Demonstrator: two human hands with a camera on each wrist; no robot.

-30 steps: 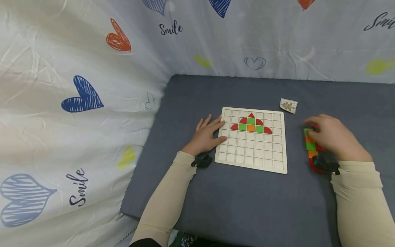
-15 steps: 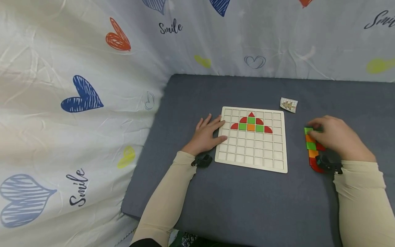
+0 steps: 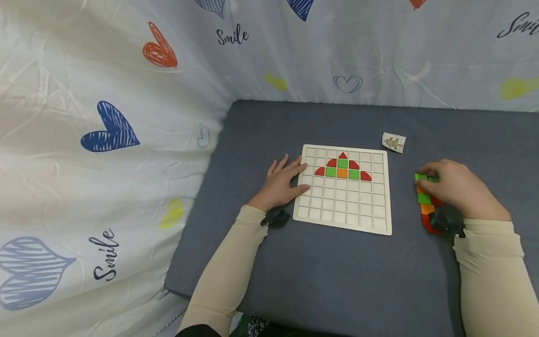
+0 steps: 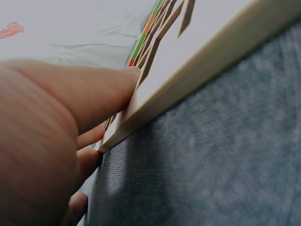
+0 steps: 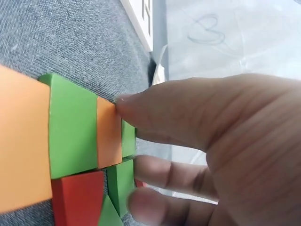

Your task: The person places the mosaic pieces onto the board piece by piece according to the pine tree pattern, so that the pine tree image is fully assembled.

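Note:
My left hand (image 3: 281, 183) rests with outstretched fingers at the left edge of a pale wooden grid board (image 3: 346, 206). Its thumb lies over the rim in the left wrist view. Red, green and orange pieces form a stepped shape on the board, with a red triangle (image 3: 343, 155) on top. Right of the board, my right hand (image 3: 459, 185) bends over a cluster of coloured blocks. Thumb and index finger pinch a green block (image 5: 128, 140) at the cluster's far end, beside an orange block (image 5: 108, 133). Other fingertips are close to a second green block (image 5: 123, 181).
A small card (image 3: 394, 142) with a printed grid pattern lies behind the board's right corner. A dark grey cloth surface (image 3: 337, 276) lies under everything. White curtains (image 3: 139, 187) with hearts hang at the left and back.
My right hand shifted slightly right, then back left, around the far end of the block cluster. A red piece seen by its fingers has gone from sight; green shows there. The left hand stayed put.

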